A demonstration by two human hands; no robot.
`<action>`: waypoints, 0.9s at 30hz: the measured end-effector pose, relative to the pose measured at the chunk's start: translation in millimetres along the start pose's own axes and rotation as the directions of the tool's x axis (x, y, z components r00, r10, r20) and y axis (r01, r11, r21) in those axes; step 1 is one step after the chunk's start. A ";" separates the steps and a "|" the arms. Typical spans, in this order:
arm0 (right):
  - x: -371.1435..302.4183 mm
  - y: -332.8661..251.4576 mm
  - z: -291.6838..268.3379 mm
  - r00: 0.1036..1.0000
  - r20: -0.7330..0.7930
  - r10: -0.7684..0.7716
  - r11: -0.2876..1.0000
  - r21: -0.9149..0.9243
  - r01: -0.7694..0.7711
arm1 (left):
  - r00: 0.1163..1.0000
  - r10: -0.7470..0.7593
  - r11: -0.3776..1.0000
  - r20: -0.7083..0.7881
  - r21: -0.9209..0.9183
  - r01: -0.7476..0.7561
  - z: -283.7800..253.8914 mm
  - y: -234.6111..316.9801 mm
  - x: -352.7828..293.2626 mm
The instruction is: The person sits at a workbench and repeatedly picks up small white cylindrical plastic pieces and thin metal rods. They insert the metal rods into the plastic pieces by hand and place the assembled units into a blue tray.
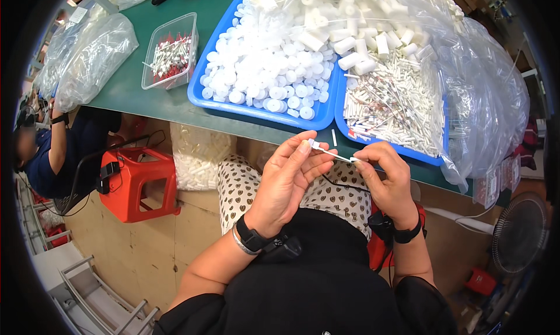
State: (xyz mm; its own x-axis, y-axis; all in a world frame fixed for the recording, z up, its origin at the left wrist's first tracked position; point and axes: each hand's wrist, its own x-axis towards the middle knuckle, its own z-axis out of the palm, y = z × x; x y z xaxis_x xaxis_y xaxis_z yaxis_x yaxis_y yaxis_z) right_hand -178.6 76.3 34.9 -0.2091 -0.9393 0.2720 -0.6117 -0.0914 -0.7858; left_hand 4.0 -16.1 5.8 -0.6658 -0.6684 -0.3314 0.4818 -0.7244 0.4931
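Observation:
My left hand (284,180) pinches a white plastic cap-like piece (315,144) between thumb and forefinger, its other fingers loosely spread. From that piece a thin pale rod (336,155) runs to my right hand (388,180). There my thumb and forefinger close on the rod's far end, at a small white tip (354,159). Both hands are held above my lap, just in front of the table edge. Beyond them, a blue tray (319,124) holds many translucent white discs. The blue tray (389,146) to its right is filled with thin white tubes and rods.
A clear box (153,85) with red and white sticks stands on the green table (131,102). White cylinders (350,61) in clear plastic lie over the trays. A loose white tube (334,137) rests near the edge. A red stool (137,183) and another person (55,154) are at left.

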 end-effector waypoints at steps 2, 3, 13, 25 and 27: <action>-1.8 0.4 2.0 1.000 -0.014 0.018 1.000 0.013 -0.018 | 1.000 0.010 1.000 -0.003 0.003 -0.010 -1.8 -2.0 0.7; -2.2 0.5 2.6 1.000 -0.013 0.020 1.000 0.008 -0.020 | 1.000 0.013 1.000 -0.005 0.001 -0.013 -2.0 -2.6 0.8; 0.0 -0.1 5.0 0.994 -0.025 -0.104 0.989 -0.107 0.101 | 0.999 0.021 1.000 -0.041 -0.013 -0.022 -3.8 -4.0 0.2; -1.5 -6.2 20.0 0.833 0.332 0.442 0.701 0.451 -0.552 | 0.995 -0.043 0.992 0.092 0.126 0.031 -5.9 -15.3 -5.3; -1.6 -4.2 20.7 0.786 0.420 0.454 0.621 0.484 -0.617 | 0.993 -0.042 0.989 0.107 0.149 0.026 -5.8 -14.8 -7.0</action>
State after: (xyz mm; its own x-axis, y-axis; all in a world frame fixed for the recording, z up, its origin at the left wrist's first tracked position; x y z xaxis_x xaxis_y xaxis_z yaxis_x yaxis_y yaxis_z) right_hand -159.9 71.3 26.3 -0.1222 -0.9184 -0.3763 0.1186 0.3629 -0.9243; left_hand 4.8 -1.7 -3.8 -0.7429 -0.6153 -0.2636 0.3742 -0.7083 0.5986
